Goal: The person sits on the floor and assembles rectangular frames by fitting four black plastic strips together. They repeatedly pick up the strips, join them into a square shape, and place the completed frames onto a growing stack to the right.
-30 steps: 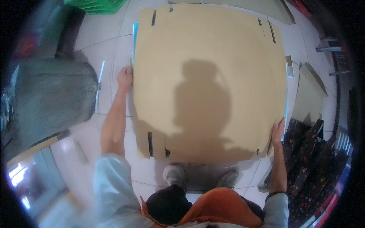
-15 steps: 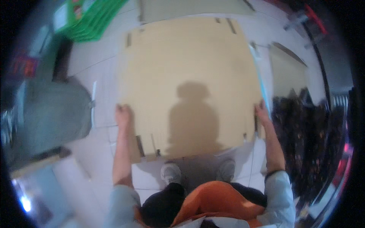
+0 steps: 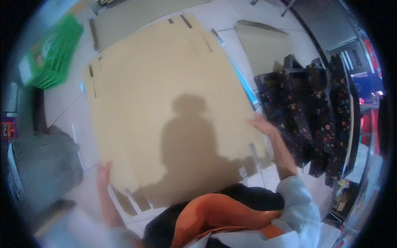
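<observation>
A large flat tan cardboard sheet [image 3: 136,95] with slots cut near its corners spreads in front of me, with the shadow of a head and shoulders on it. My left hand [image 3: 104,173] is closed on its left edge near the front corner, somewhat blurred. On the opposite edge my right hand [image 3: 264,125] grips with the thumb on top; its other fingers are mostly hidden beneath. A thin light-blue strip [image 3: 244,84] shows along the sheet's right edge, beyond my right hand.
Stacked green plastic crates [image 3: 58,53] stand at the far left. Dark flower-patterned pieces [image 3: 310,115] stand in a row at right. Another cardboard piece [image 3: 264,43] lies behind them, and a further sheet [image 3: 136,20] lies at the far side. A grey-green bulky object [image 3: 45,165] sits at left.
The whole view has swung, and the sheet now looks turned and larger. My left hand appears lower and nearer me. Both hands still hold the side edges; my shoes are no longer visible.
</observation>
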The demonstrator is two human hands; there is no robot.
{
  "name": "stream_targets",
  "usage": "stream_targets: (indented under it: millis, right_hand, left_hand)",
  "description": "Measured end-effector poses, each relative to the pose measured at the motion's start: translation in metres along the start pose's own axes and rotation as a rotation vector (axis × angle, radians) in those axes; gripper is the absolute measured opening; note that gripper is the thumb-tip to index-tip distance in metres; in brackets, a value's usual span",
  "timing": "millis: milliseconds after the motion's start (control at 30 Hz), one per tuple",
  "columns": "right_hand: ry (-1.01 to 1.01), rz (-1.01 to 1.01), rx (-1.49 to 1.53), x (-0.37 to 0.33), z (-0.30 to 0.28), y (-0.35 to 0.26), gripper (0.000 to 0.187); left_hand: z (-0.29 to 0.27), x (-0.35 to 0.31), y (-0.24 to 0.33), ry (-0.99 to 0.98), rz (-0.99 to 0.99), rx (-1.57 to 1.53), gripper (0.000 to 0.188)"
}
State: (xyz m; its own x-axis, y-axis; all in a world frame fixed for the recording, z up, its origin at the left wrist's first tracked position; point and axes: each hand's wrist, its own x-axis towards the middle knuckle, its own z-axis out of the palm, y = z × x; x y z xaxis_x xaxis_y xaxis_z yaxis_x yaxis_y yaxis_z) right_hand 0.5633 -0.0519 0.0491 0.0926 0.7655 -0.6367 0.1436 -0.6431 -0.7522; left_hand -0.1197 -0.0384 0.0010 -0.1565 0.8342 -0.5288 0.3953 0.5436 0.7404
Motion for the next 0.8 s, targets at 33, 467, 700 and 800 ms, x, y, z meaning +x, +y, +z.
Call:
stream_targets:
  millis: [33,467,700,800]
  right_hand:
    - [0.062,0.045,-0.211,0.001,-0.006,0.018,0.04]
    - [0.278,-0.181,0.041,0.014,0.046,0.049,0.064]
    - [0.086,0.048,-0.019,0.009,0.039,-0.012,0.067]
    - [0.158,-0.192,-0.491,0.037,0.038,0.03,0.059]
  left_hand:
    - [0.021,-0.005,0.006,0.027,0.079,0.033,0.039]
    - [0.113,-0.024,0.027,0.087,0.249,-0.157,0.056]
    - [0.103,-0.007,0.041,0.11,0.146,0.184,0.046]
    - [0.137,-0.024,0.096,0.173,0.062,0.588,0.041]
